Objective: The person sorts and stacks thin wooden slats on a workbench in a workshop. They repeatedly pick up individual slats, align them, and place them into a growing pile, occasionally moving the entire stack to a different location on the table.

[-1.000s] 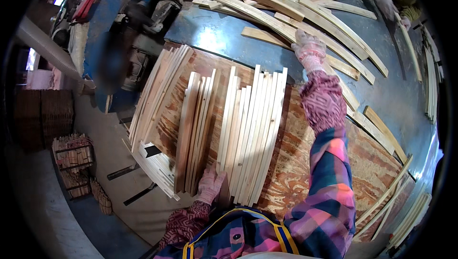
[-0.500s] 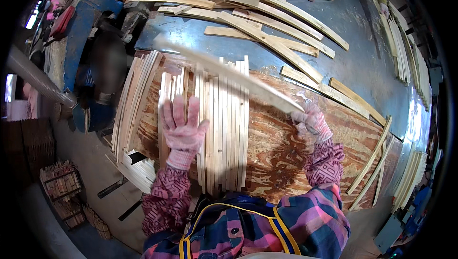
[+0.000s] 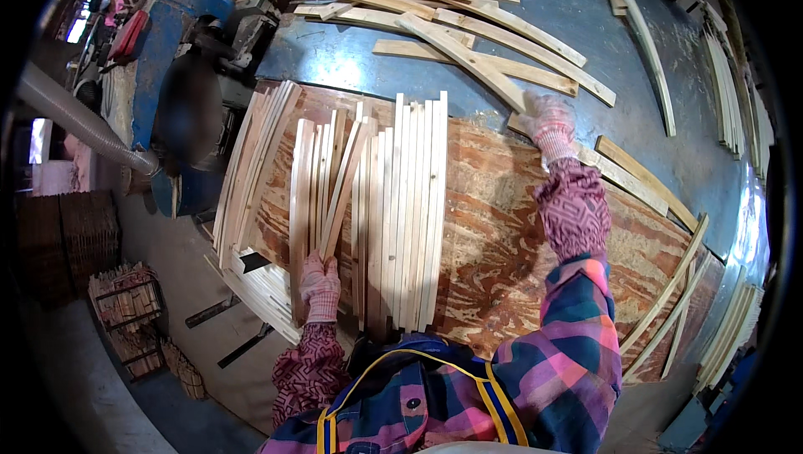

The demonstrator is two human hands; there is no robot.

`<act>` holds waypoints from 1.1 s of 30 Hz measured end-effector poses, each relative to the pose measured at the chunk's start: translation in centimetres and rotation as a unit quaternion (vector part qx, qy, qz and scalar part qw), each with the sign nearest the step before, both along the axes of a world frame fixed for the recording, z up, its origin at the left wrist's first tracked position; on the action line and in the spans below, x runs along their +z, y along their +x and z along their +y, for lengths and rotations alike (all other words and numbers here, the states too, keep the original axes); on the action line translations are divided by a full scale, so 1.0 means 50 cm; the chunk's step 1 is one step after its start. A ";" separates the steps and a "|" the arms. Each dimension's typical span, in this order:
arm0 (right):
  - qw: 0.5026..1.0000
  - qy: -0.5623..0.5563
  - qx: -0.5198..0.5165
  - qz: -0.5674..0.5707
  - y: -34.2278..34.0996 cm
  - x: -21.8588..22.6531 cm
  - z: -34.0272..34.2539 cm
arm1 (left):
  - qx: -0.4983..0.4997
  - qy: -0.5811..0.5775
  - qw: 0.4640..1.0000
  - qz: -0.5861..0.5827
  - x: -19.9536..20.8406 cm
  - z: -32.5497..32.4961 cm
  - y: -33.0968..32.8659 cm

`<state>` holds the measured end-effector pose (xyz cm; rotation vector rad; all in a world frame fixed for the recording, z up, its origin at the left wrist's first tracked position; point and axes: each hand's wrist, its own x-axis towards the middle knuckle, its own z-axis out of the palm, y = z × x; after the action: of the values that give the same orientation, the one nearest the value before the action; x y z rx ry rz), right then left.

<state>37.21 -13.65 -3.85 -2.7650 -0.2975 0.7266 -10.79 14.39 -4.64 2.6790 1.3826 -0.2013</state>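
Note:
My left hand (image 3: 319, 288), in a pinkish knit glove, is closed round the near end of a slanted wooden strip (image 3: 344, 191). That strip lies across a row of narrow wooden strips (image 3: 410, 211) set side by side on the plywood board (image 3: 493, 195). Farther out, my right hand (image 3: 553, 126) reaches over the board's far edge, gloved alike. Its fingers are closed at the near end of a longer wooden strip (image 3: 468, 63), which slants over the loose pile on the blue metal table. The fingertips are partly hidden.
Loose strips lie crosswise on the blue table (image 3: 335, 69). Another stack of strips (image 3: 255, 161) stands at the board's left, and a few crossed strips (image 3: 665, 287) lie on its right. Blue machinery (image 3: 171, 36) with a grey hose (image 3: 84, 124) occupies the far left.
My right hand has let go of the strip it held aloft and moved farther away to the pile. The left hand has drawn nearer and closed on a strip. The co-worker has left view.

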 end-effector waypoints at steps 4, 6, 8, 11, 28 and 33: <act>0.962 0.217 0.051 0.161 -0.189 0.025 -0.051 | 0.067 -0.052 0.990 0.115 -0.015 -0.016 0.012; 0.943 0.238 0.054 0.227 -0.330 0.033 -0.058 | 0.094 -0.057 0.988 0.109 -0.009 -0.016 0.032; 0.934 0.134 0.090 0.319 -0.430 0.053 -0.044 | 0.078 -0.046 0.989 0.115 -0.019 -0.007 0.035; 0.944 0.026 0.214 0.249 -0.564 -0.018 -0.012 | 0.056 -0.071 0.985 0.149 -0.002 0.002 0.075; 0.996 0.037 0.073 -0.038 0.039 0.060 -0.162 | -0.075 -0.056 0.996 -0.008 -0.073 -0.047 0.098; 0.996 0.084 0.036 -0.004 -0.080 -0.068 -0.062 | 0.015 -0.101 0.990 -0.095 -0.097 -0.088 0.139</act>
<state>33.23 -16.77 -7.27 -2.6110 -0.4409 0.6749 -3.86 9.97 -9.48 2.4399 1.2709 -0.0762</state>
